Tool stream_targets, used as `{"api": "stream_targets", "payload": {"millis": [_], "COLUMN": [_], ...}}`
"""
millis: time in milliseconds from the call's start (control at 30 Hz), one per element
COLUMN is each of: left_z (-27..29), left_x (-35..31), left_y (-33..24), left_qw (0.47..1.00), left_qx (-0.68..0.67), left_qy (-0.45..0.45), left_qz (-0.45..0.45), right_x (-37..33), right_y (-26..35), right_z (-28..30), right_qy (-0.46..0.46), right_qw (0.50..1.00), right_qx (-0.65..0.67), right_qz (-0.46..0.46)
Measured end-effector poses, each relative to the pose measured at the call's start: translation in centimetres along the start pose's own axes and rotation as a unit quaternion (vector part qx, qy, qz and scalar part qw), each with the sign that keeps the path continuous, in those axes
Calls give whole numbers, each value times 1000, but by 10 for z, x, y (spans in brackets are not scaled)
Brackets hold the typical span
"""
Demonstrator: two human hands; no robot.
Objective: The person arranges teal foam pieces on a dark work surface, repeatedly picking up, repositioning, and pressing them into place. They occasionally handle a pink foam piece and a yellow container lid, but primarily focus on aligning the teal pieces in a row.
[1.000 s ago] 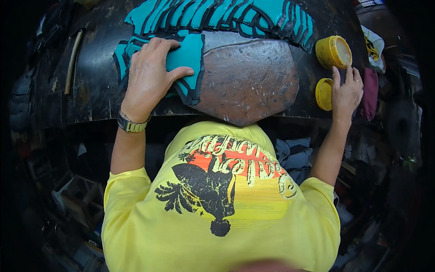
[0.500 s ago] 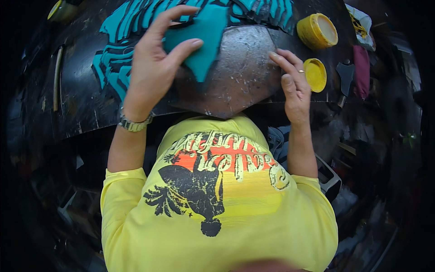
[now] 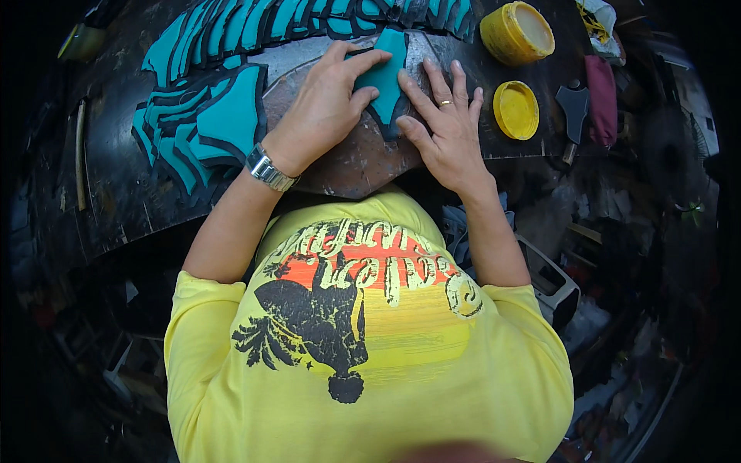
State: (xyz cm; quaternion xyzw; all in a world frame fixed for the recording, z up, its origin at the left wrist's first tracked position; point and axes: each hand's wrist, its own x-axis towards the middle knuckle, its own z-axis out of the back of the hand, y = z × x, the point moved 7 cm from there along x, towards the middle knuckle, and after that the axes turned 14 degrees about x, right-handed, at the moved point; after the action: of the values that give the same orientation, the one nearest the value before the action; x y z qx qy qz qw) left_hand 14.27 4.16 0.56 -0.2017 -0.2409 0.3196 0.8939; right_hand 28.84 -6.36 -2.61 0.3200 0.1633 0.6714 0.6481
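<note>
A teal flat cut-out piece with dark borders (image 3: 384,81) lies on a worn grey-brown slab (image 3: 340,170). On its left side rest the thumb and forefinger of my left hand (image 3: 324,100), spread apart and lightly bent. My right hand (image 3: 448,127) is open along its right edge, fingers spread, with the forefinger and thumb tips touching or very near the edge. Left of the slab is a pile of similar teal pieces (image 3: 231,112). Behind the slab runs an overlapping row of teal strips (image 3: 266,23). A watch (image 3: 270,170) circles my left wrist.
To the right stand a yellow tub (image 3: 517,33) of pale stuff and its yellow lid (image 3: 515,110). Beyond them lie a dark flat-headed tool (image 3: 573,112) and a maroon object (image 3: 600,100). A thin stick (image 3: 81,154) lies far left on the dark table (image 3: 116,177).
My left hand has brought the raised teal piece down onto the slab. My right hand has moved from the slab's right edge inward to the piece, its fingers spreading.
</note>
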Motion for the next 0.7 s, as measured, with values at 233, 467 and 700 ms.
{"api": "stream_targets", "payload": {"millis": [233,467,700], "left_z": [-1,1,4], "left_x": [0,2,3], "left_y": [3,3,0], "left_qw": [1000,1000,1000], "left_qx": [15,13,8], "left_qy": [6,4,11], "left_qz": [2,-5,17], "right_x": [-22,-12,-12], "right_y": [19,9,15], "right_z": [1,13,7], "right_qy": [51,8,64], "right_qw": [997,998,993], "right_qx": [-43,47,-94], "right_qz": [40,46,39]}}
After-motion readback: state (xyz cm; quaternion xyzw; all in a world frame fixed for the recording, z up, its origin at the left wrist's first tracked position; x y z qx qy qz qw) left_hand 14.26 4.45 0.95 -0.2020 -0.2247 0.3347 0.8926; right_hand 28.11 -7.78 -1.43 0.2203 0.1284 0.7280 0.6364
